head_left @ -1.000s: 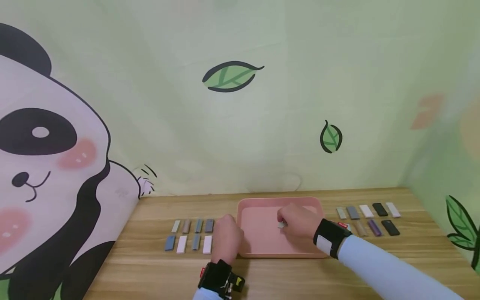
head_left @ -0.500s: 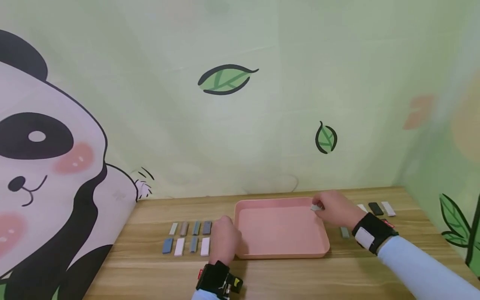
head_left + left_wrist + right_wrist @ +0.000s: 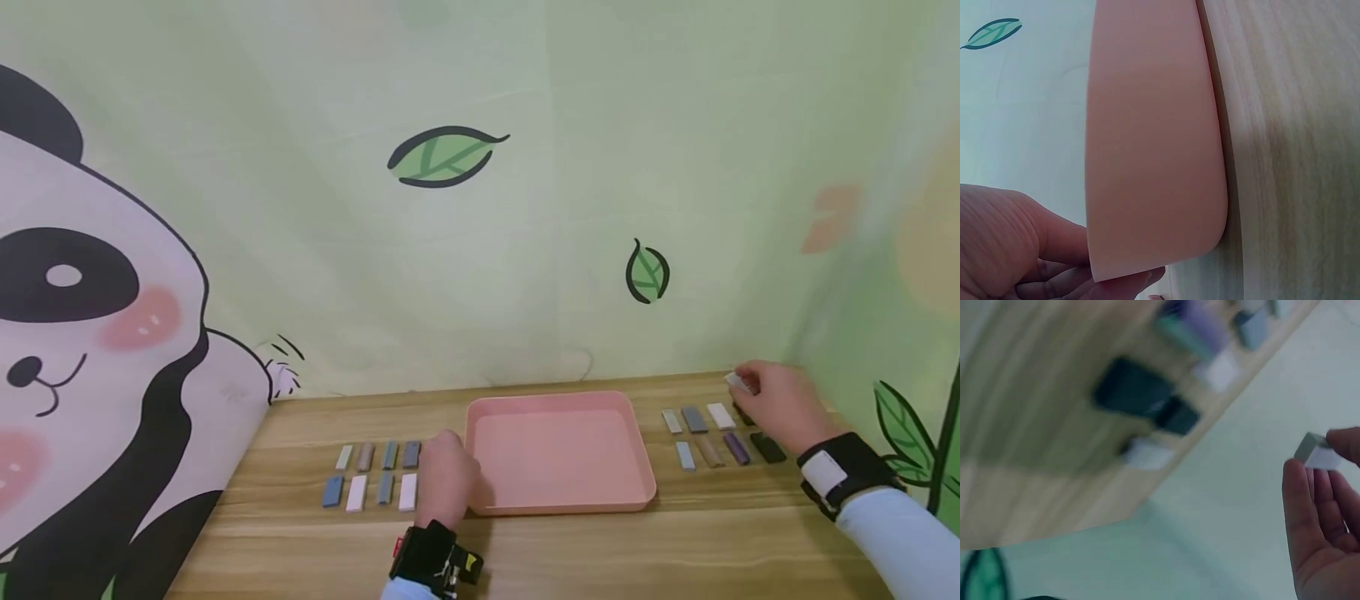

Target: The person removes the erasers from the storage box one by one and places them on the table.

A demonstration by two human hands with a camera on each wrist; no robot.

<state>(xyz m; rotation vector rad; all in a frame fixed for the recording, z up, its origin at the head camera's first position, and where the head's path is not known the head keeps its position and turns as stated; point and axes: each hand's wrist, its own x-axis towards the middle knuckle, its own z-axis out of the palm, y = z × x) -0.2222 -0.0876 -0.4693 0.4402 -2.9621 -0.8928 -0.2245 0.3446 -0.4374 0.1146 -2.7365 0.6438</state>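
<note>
My left hand [image 3: 446,479] grips the left side of a pink tray [image 3: 558,450]. In the left wrist view the tray's wall [image 3: 1154,144] fills the middle, with the thumb on one side of its rim and fingers on the other. At the table's far right, my right hand [image 3: 787,408] pinches a small pale rectangular block [image 3: 738,382] between thumb and fingertips. In the right wrist view this block [image 3: 1317,453] shows a grey-green face and a whitish face, held above the table. No block lies in the tray.
Right of the tray lie two rows of small blocks, including a purple one [image 3: 737,448] and a black one [image 3: 768,447]; the hand partly covers the back row. Left of it are two more rows, with a blue block [image 3: 333,492]. A printed wall cloth [image 3: 480,317] stands behind.
My right hand has carried the pale block out from over the tray, rightward to beyond the right-hand rows. My left hand keeps its grip on the tray.
</note>
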